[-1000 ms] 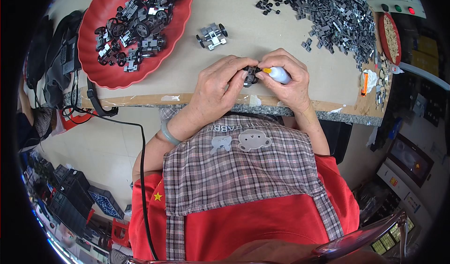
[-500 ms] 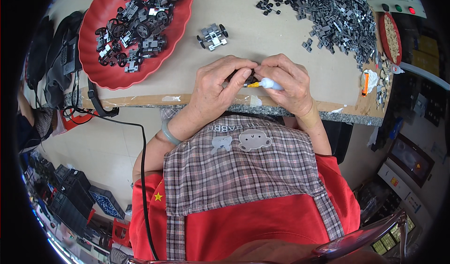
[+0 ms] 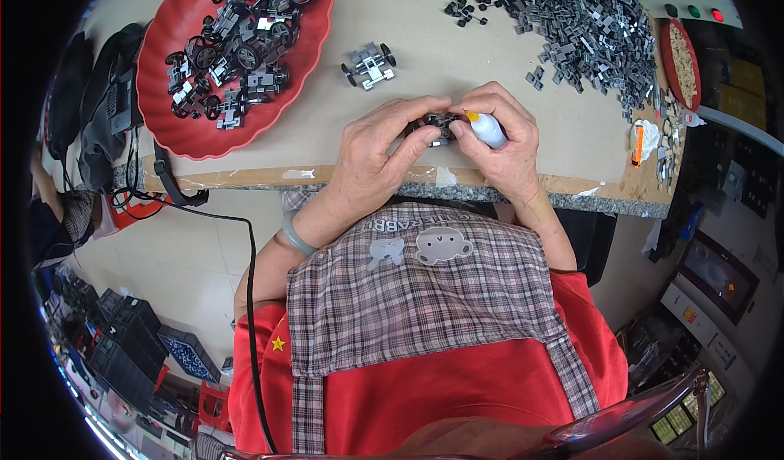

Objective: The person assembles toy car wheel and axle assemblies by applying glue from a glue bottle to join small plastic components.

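Close to the table's front edge, my left hand (image 3: 380, 146) is closed around one side of a small dark wheeled toy chassis (image 3: 442, 123). The fingers of my right hand (image 3: 510, 146) meet its other side. Tucked in that same right hand is a white squeeze bottle (image 3: 488, 132), its yellow nozzle pointing up and left, beside the chassis. My fingers cover much of the chassis. A finished-looking grey chassis with black wheels (image 3: 369, 66) lies alone on the table beyond my left hand.
A red scalloped tray (image 3: 155, 121) at the far left holds several wheeled chassis. Piles of small grey parts (image 3: 600, 44) and black wheel-and-axle pieces (image 3: 465, 9) spread at the far right. An orange lighter-like item (image 3: 636, 146) lies near the right edge. A black cable (image 3: 251, 297) hangs at left.
The bottle has turned in my right hand: its nozzle pointed left at the chassis and now tips upward. More of the chassis shows between my hands.
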